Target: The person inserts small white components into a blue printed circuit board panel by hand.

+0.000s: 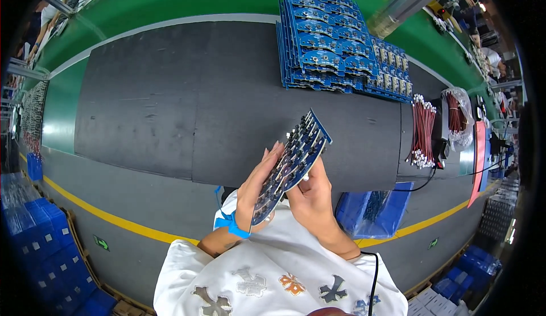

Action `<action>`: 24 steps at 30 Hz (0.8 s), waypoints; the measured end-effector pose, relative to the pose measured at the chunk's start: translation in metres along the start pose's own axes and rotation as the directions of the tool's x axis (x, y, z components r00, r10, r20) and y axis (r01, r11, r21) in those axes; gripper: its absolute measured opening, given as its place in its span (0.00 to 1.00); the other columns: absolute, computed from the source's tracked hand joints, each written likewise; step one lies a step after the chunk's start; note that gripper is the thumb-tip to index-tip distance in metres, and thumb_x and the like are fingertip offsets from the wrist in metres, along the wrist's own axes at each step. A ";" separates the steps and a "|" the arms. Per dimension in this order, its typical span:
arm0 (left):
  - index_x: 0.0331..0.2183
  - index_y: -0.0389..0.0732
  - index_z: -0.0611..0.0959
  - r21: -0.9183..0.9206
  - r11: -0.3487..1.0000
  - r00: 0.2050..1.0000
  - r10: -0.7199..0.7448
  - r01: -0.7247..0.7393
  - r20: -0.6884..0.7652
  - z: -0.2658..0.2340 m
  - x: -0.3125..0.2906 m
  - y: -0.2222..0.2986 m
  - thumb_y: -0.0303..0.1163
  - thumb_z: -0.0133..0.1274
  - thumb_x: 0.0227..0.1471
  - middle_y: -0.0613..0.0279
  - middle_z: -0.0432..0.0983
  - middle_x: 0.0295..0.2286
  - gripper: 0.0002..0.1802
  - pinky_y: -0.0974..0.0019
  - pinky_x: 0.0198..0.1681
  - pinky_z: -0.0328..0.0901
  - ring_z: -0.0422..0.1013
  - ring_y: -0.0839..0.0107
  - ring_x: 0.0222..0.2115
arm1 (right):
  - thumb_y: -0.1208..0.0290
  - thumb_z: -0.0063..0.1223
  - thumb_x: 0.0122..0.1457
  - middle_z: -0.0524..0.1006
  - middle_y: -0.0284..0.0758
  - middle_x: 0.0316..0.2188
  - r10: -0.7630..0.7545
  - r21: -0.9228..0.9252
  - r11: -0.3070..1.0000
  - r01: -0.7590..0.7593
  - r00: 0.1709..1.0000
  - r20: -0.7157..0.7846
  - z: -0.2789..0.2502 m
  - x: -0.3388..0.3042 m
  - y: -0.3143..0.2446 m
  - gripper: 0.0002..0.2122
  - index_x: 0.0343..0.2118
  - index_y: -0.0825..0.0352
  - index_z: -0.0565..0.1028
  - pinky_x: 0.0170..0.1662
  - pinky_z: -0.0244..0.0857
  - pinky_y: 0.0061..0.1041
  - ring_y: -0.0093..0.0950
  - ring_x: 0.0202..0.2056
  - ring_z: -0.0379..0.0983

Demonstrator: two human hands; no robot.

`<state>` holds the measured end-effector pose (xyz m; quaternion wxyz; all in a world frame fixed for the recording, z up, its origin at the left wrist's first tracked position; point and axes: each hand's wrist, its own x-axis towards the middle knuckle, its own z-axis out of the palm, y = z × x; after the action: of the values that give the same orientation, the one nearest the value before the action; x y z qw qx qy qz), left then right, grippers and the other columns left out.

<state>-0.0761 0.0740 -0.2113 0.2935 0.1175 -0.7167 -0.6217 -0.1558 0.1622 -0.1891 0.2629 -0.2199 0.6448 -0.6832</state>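
Nearest me: my white patterned shirt (273,282), above it my two hands holding one blue circuit panel (293,162) tilted on edge over the near rim of the dark mat (170,105). My left hand (256,188), blue strap (232,224) at the wrist, grips the panel's lower left edge; my right hand (310,194) clasps it from underneath on the right. Further right: a stack of blue circuit panels (333,40) at the mat's far side, then red wire bundles (424,131) near the mat's right end.
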 end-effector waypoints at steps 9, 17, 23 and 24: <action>0.45 0.26 0.67 0.024 1.000 1.000 0.012 -0.012 -0.011 -0.002 -0.002 0.002 0.15 0.39 0.46 0.37 0.62 0.47 0.20 0.52 0.54 0.53 0.60 0.45 0.50 | 0.81 0.51 0.52 0.74 0.34 0.25 0.040 -0.056 0.998 -0.035 0.994 0.098 -0.007 0.005 0.008 0.05 0.31 0.73 0.68 0.30 0.66 0.17 0.18 0.27 0.71; 0.44 0.28 0.68 -0.093 0.995 0.999 -0.038 0.038 0.005 -0.004 -0.003 0.003 0.14 0.39 0.49 0.38 0.62 0.47 0.18 0.57 0.51 0.57 0.60 0.49 0.50 | 0.78 0.51 0.53 0.74 0.35 0.22 0.178 -0.019 0.984 -0.177 0.972 0.155 -0.009 0.005 0.002 0.04 0.27 0.74 0.70 0.27 0.66 0.18 0.19 0.24 0.71; 0.45 0.28 0.68 -0.172 0.956 0.928 -0.277 0.239 -0.247 -0.007 -0.013 -0.009 0.17 0.43 0.51 0.46 0.66 0.46 0.17 0.67 0.50 0.57 0.65 0.62 0.47 | 0.77 0.52 0.52 0.73 0.38 0.20 0.081 -0.237 0.970 -0.060 0.993 0.083 -0.019 0.008 0.002 0.06 0.25 0.74 0.69 0.24 0.66 0.20 0.23 0.21 0.72; 0.45 0.28 0.67 -0.270 0.942 0.918 -0.277 0.201 -0.283 -0.005 -0.010 -0.004 0.17 0.43 0.51 0.48 0.66 0.46 0.17 0.68 0.51 0.56 0.63 0.64 0.47 | 0.77 0.54 0.50 0.72 0.38 0.18 -0.025 -0.377 0.925 0.043 0.998 0.052 -0.022 0.013 0.004 0.05 0.25 0.73 0.70 0.22 0.64 0.21 0.25 0.19 0.71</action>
<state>-0.0659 0.0741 -0.2174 0.3377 0.2675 -0.5615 -0.7065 -0.1790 0.1705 -0.1950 0.2187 -0.2932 0.7541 -0.5456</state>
